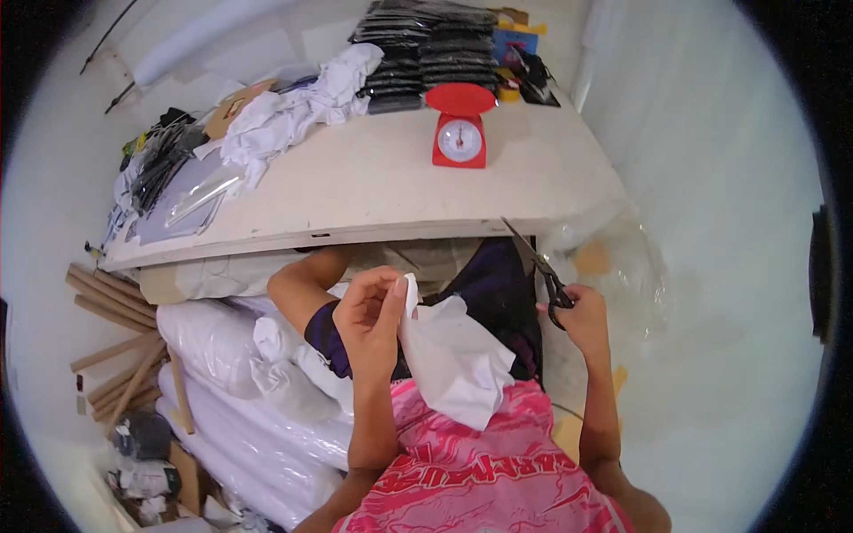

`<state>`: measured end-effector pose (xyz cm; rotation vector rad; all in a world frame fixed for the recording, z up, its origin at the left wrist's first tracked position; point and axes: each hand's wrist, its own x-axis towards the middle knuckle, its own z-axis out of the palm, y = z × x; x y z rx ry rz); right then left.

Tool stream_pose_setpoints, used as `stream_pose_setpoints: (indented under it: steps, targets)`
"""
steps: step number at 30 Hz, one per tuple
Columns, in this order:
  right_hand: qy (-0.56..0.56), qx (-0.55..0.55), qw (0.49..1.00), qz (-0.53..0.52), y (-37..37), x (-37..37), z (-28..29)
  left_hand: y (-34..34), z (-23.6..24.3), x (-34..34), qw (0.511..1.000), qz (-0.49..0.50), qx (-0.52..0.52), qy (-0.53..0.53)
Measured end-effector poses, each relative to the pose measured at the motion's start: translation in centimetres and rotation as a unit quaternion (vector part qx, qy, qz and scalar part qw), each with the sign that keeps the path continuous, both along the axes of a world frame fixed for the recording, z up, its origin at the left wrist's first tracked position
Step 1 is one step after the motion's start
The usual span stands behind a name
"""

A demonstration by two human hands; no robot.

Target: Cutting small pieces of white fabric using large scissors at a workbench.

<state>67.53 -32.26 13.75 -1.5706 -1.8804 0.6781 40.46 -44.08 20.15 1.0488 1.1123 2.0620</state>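
Short of the front edge of the tabletop [355,182]: white cloth [458,355], hanging before a pink shirt [475,489].
Left hand [371,311]: pinched closed on its top, perhaps letting it drape.
Right hand [584,320]: curled round black scissors [546,269], blades pointing away, presumably sparing the cloth.

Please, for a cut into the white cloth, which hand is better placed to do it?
Probably the right hand: it holds the black scissors, while the left hand pinches the white cloth.

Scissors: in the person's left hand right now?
No, the scissors are in the right hand, out to the side, while the left hand pinches a piece of white cloth.
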Motion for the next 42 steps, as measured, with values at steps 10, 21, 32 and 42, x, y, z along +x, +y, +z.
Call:
stream_pose_setpoints:
  steps: [10, 21, 32, 42]
  targets:
    - [-0.157, 0.054, 0.986, -0.027, 19.3, -5.1, -1.9, -0.9, 0.3, -1.4, 0.992, 0.104, -0.001, 0.078]
    - [-0.191, 0.11, 0.969, 0.109, 26.5, -5.2, -4.5, -0.2, -0.1, -1.4, 0.999, 0.028, 0.027, 0.038]
    - [0.216, 0.078, 0.824, 0.517, -0.2, -12.9, 12.0, -0.8, 0.9, 1.3, 0.998, -0.026, 0.059, 0.016]
    - [0.271, 0.11, 0.828, 0.478, -1.4, -13.0, 12.0, -2.9, 2.0, 0.9, 0.997, -0.026, -0.026, 0.069]
